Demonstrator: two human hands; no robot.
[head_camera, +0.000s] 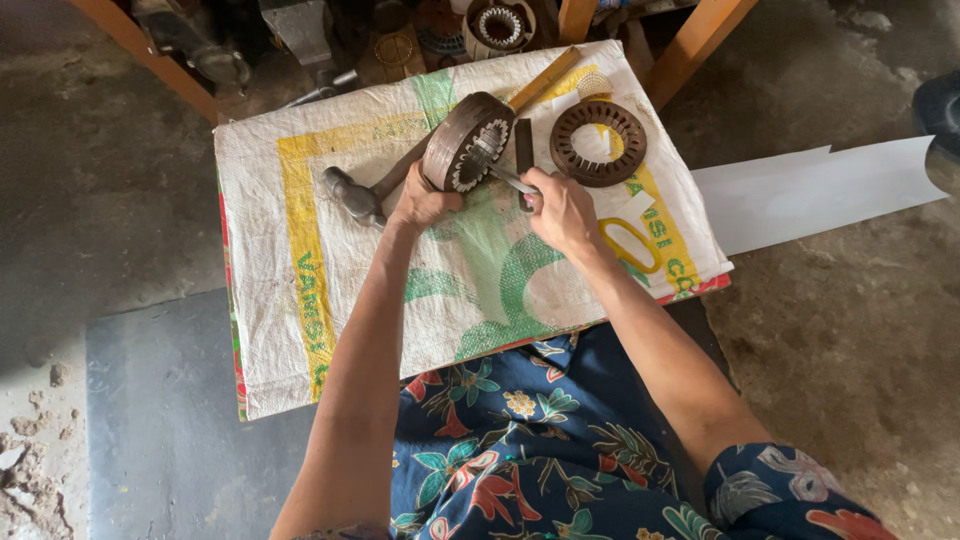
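Note:
My left hand (424, 205) props a brown slotted metal ring core (466, 141) up on its edge on a woven sack-covered board (340, 300). My right hand (562, 208) grips a thin metal tool (510, 179) whose tip pokes into the core's inner slots. A second ring core (598, 142) lies flat just right of the tilted one. A small dark bar (523, 148) lies between the two cores.
A hammer (356, 196) lies left of my left hand, its handle running under the core. A yellow wooden stick (545, 78) rests at the board's far edge. White paper (820, 190) lies on the floor at right. Metal parts and another wound core (499, 25) sit beyond the board.

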